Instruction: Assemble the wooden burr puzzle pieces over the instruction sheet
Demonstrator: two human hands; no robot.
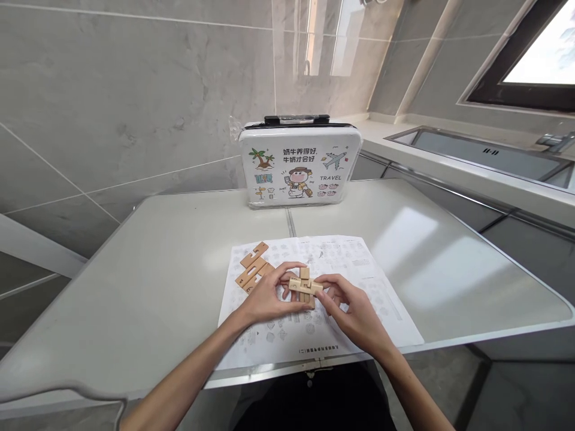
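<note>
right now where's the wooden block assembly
In the head view, the wooden block assembly is below and slightly right of centre, held between the left hand and right hand over the printed sheet, right of the flat wooden pieces.

A printed diagram sheet (368,266) lies on the pale folding table (179,257). Above the sheet's middle, the left hand (267,297) and right hand (357,305) grip a partly interlocked wooden burr puzzle (305,286) from either side. Flat, notched wooden puzzle pieces (246,277) rest on the sheet's left part. Beyond its far edge stands a white cartoon "TRAVEL" carry case (300,173); well off to the sheet's right is a kitchen sink (476,151).
</note>
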